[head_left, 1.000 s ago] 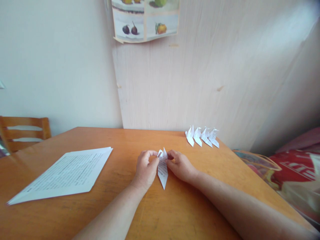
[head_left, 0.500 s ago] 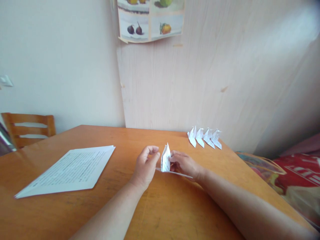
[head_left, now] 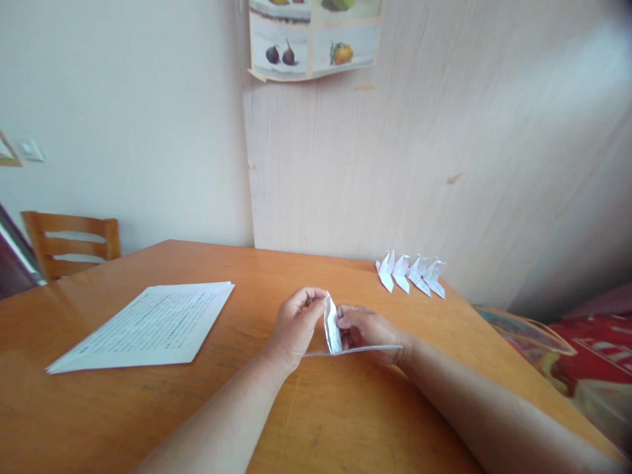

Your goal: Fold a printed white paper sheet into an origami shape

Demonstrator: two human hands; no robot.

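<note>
A small folded piece of printed white paper [head_left: 332, 327] stands on edge at the middle of the wooden table [head_left: 316, 421], with a flat flap running out to the right under my wrist. My left hand [head_left: 295, 324] pinches its top edge with thumb and fingertips. My right hand [head_left: 368, 328] is closed on it from the right side. Both forearms rest low over the table.
A row of several finished folded paper pieces [head_left: 411, 274] lies at the table's far right by the wooden panel wall. A stack of printed sheets [head_left: 148, 324] lies at the left. A wooden chair [head_left: 69, 242] stands beyond the left edge. Red bedding [head_left: 592, 355] is at the right.
The folded paper went from lying pointed toward me to standing on edge. My left hand let go briefly, then pinched its top again. The view shifted left and slightly down.
</note>
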